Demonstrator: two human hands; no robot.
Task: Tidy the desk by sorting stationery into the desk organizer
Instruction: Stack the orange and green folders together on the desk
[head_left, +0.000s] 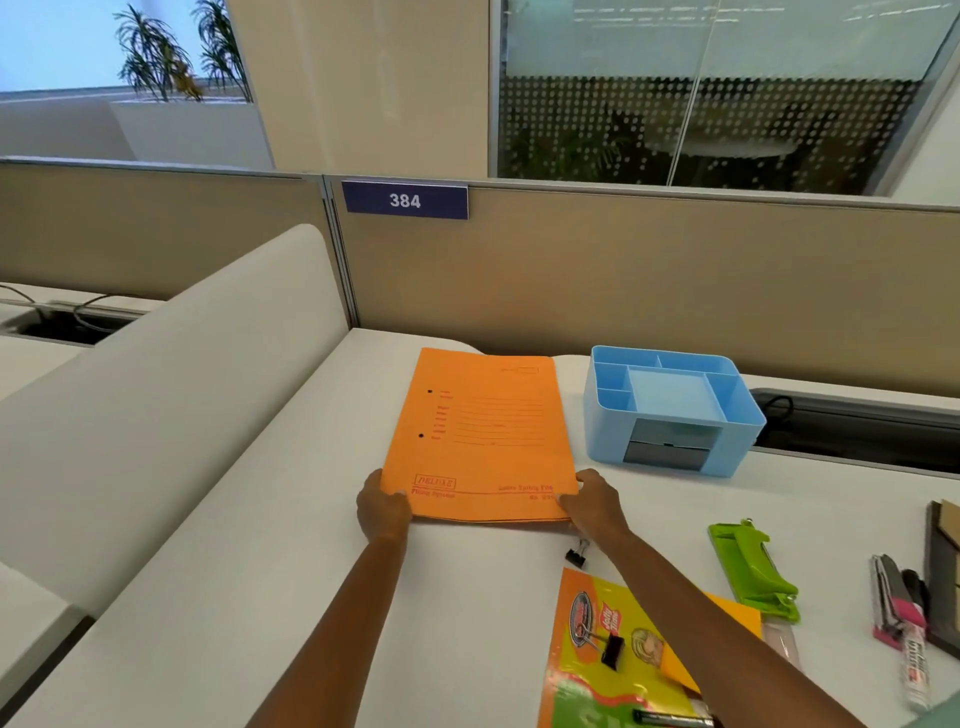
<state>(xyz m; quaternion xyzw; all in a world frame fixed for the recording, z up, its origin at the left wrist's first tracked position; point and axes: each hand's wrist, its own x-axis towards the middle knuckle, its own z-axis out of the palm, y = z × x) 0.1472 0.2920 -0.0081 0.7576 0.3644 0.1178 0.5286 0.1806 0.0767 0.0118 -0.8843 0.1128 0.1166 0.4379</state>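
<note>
Both hands out over the white desk (249, 571), pinching the near corners of an orange file folder (480, 436): left hand (383, 506) on the near-left corner, right hand (595, 501) on the near-right, thumbs on top. Folder flat, far edge close to the beige partition (623, 280) along the desk's back edge. Blue desk organizer (670, 410) just right of the folder, compartments empty. Bare desk open to the left and near edge. Toward the near-right: small black binder clip (576, 555), colourful packet (602, 654) bearing another clip, green hole punch (753, 571), pink stapler (893, 603), markers.
</note>
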